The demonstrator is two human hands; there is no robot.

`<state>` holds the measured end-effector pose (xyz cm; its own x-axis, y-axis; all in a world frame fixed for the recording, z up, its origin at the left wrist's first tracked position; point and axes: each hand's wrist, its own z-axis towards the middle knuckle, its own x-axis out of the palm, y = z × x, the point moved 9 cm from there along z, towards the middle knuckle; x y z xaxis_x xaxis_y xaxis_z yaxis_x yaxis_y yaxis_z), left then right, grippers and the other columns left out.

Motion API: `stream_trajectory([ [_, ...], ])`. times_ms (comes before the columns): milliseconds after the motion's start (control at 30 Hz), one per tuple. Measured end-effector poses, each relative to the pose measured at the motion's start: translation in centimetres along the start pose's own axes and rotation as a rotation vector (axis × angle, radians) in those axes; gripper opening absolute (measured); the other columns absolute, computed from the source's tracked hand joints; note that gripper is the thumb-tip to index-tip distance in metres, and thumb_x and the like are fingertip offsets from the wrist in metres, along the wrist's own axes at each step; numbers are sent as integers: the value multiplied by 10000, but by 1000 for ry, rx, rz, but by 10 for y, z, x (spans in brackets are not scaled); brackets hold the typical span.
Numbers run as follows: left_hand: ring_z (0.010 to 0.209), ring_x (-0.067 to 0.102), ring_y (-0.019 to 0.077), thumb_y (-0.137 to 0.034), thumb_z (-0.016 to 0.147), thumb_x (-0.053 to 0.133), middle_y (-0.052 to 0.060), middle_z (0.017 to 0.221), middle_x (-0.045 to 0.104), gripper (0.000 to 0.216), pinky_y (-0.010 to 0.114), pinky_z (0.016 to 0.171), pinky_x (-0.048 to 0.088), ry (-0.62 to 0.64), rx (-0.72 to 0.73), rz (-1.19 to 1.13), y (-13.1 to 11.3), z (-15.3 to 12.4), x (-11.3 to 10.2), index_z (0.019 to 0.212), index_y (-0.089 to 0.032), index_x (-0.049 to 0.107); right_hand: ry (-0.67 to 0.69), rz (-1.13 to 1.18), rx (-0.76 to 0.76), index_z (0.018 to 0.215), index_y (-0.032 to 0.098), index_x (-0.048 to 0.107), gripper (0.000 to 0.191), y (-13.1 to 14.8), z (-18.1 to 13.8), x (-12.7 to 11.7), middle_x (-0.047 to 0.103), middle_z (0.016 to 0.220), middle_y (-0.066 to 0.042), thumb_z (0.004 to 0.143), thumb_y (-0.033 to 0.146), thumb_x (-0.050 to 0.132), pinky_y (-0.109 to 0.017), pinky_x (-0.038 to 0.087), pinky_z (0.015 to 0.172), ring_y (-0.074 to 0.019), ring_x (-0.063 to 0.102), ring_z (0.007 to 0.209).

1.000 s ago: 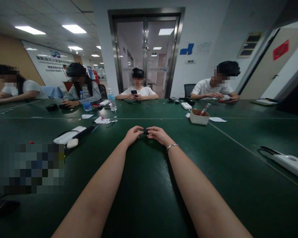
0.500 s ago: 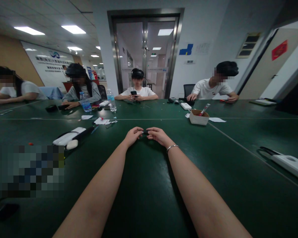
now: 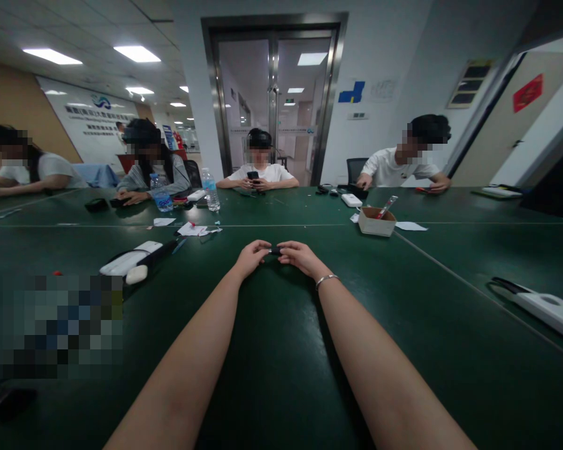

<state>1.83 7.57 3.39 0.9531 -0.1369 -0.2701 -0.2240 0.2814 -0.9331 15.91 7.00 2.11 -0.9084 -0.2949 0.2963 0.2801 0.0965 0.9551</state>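
Both arms reach forward over the green table [image 3: 281, 350]. Between my fingertips is a small black stick with a silvery end [image 3: 275, 251], perhaps a USB stick; it is too small to be sure. My right hand [image 3: 299, 257] pinches its dark right part between thumb and fingers. At the silvery left end, the fingers of my left hand [image 3: 253, 258] are closed in a pinch. Fingertips hide both ends in part. A bracelet [image 3: 327, 281] circles my right wrist.
A box with a tool in it [image 3: 376, 222] stands ahead right. White devices lie left [image 3: 131, 257] and right [image 3: 551, 309]. Paper scraps [image 3: 192, 229] and water bottles [image 3: 211, 190] are ahead left. Several co-workers sit along the far side, one holding a phone [image 3: 253, 177].
My hands and the black stick stay in nearly the same place. Across the table, the right co-worker's hand has shifted slightly with a dark object.
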Motion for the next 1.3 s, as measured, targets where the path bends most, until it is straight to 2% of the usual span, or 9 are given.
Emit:
stream_trajectory([
  [233, 524, 494, 82, -327, 829, 460, 18, 717, 595, 278, 193, 491, 384, 30, -31, -27, 6, 1, 2, 993, -156, 608, -25, -13, -12, 952, 86, 628, 203, 1, -1, -2, 668, 750, -67, 781, -14, 585, -174, 561, 570, -107, 653, 583],
  [467, 556, 526, 83, -258, 747, 535, 28, 841, 602, 266, 196, 496, 396, -1, 3, -33, 7, 2, -1, 986, -173, 615, -32, -30, -32, 937, 98, 636, 191, 2, -2, -2, 660, 739, -53, 769, 9, 610, -164, 558, 575, -96, 646, 581],
  [733, 521, 501, 87, -319, 798, 491, 11, 691, 578, 263, 190, 482, 378, -1, -27, -45, 5, 0, 1, 958, -153, 617, -48, -35, -30, 927, 110, 642, 193, -1, 0, -5, 661, 759, -45, 757, 22, 615, -162, 555, 556, -86, 634, 555],
  [867, 512, 507, 86, -352, 840, 408, 19, 710, 581, 305, 184, 455, 355, 16, -61, -49, 8, 1, 3, 951, -160, 617, -38, -31, -40, 931, 108, 643, 196, 0, 0, -4, 660, 751, -46, 752, 29, 628, -168, 558, 566, -89, 635, 562],
  [1067, 557, 529, 79, -235, 751, 494, 30, 862, 592, 273, 175, 468, 376, -10, -54, -46, 8, 1, -2, 992, -185, 610, -38, -34, -26, 959, 97, 625, 203, 2, -2, -3, 658, 748, -49, 780, 12, 582, -162, 559, 567, -93, 644, 571],
  [1300, 570, 505, 77, -161, 683, 511, 19, 814, 553, 331, 167, 468, 368, -31, -37, -53, -5, -4, -4, 1002, -167, 597, -9, -18, -32, 953, 99, 621, 194, 0, 0, -3, 664, 781, -56, 779, 15, 598, -163, 567, 571, -93, 651, 586],
])
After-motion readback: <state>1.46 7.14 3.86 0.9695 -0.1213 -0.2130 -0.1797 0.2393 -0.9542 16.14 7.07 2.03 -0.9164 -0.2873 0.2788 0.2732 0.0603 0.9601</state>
